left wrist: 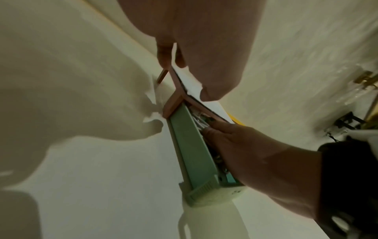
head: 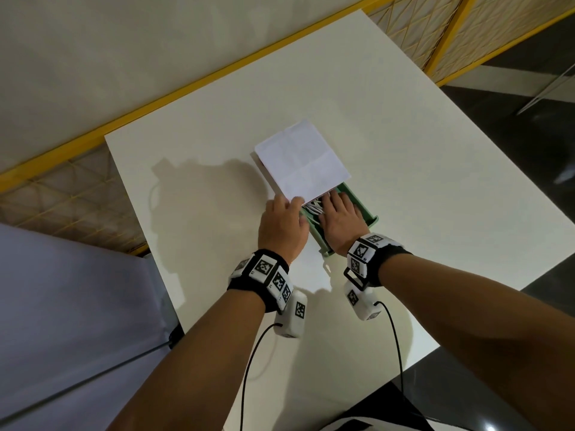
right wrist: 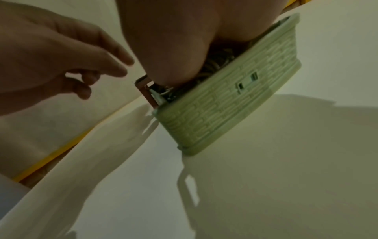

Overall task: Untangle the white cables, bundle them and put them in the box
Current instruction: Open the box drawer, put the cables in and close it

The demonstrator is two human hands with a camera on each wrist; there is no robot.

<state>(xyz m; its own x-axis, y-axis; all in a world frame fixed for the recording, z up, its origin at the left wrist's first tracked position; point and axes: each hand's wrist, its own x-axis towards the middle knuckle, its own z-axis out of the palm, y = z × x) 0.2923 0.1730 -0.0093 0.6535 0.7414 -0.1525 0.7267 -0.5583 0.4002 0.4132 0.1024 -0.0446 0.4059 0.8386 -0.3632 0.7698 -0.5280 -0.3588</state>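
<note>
Right hand [head: 340, 219] flat on white cables [head: 312, 209] in green box [head: 364, 210], left hand [head: 281, 227] at lid [head: 300, 161], hold unclear, ribbed wall [right wrist: 225, 113] shown only from right wrist

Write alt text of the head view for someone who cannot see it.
A person's right hand presses flat on white cables inside a green box on a white table. Their left hand touches the near corner of a white lid partly covering it.
</note>
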